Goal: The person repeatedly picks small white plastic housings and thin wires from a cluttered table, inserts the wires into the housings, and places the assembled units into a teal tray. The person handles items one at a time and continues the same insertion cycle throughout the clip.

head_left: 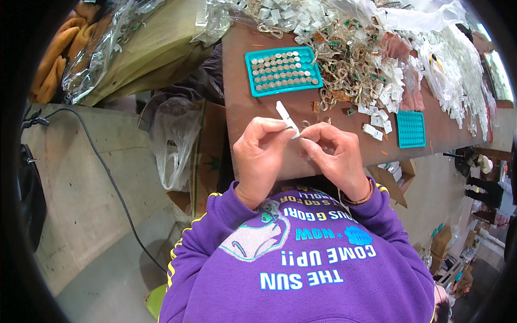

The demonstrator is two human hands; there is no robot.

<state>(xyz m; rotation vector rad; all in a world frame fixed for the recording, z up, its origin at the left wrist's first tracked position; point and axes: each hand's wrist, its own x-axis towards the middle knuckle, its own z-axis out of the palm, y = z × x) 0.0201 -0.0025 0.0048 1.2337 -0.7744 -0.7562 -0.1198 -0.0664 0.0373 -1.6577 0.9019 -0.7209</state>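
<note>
My left hand [259, 156] pinches a small white plastic case [283, 113] between thumb and fingers, its long end pointing up and away from me. Against the near end of that case, the thumb and forefinger of my right hand [338, 159] are pressed together on a thin pale wire, part of which trails below the palm. The fingertips hide where wire and case meet. Both hands are above the near edge of the brown table [237, 70]. Beyond them lies a teal tray [249, 75] with rows of round silver button cells.
A heap of tangled wires [344, 59] with small green and white parts covers the table's far right. Nearer lie loose white cases [372, 131] and a smaller teal tray [411, 130]. A plastic bag [175, 140] hangs beside a cardboard box [207, 161] at left; an open carton [396, 180] stands right.
</note>
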